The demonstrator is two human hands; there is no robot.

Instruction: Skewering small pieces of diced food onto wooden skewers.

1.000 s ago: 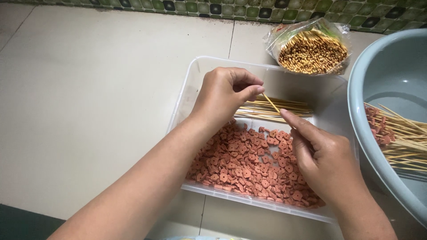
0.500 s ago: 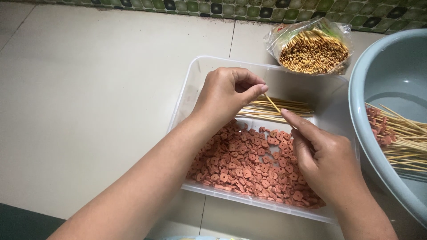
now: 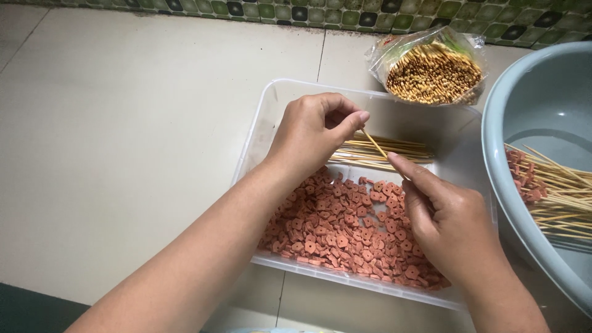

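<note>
1. Right now I see one thin skewer (image 3: pixel 376 147) held slanted above the tray (image 3: pixel 266 126), its upper end at my left thumb and its lower end running into my right fingers.
2. My left hand (image 3: pixel 311 132) is curled nearly closed, thumb and forefinger pinched at the skewer's tip; whether a red piece sits between those fingertips I cannot tell.
3. My right hand (image 3: pixel 447 222) is closed loosely around the skewer's lower part, forefinger stretched along it, the other fingers folded in.
4. Directly beneath both hands lies a heap of small red slices (image 3: pixel 345 228), filling the near half of the tray.
5. Loose sticks (image 3: pixel 385 151) lie flat across the tray's far half, just beyond the slices.
6. A clear bag of sticks (image 3: pixel 431 74) stands beyond the tray on the tiled floor (image 3: pixel 135 135).
7. A grey basin (image 3: pixel 502 160) sits to the right, touching or nearly touching the tray, with loaded skewers (image 3: pixel 552 185) lying inside.
8. My worry: the tip sits very close to the left fingertips, so a hard push from the right hand could prick them.
9. I also judge a small slice could split or slip out if the tip meets it off-centre.
</note>
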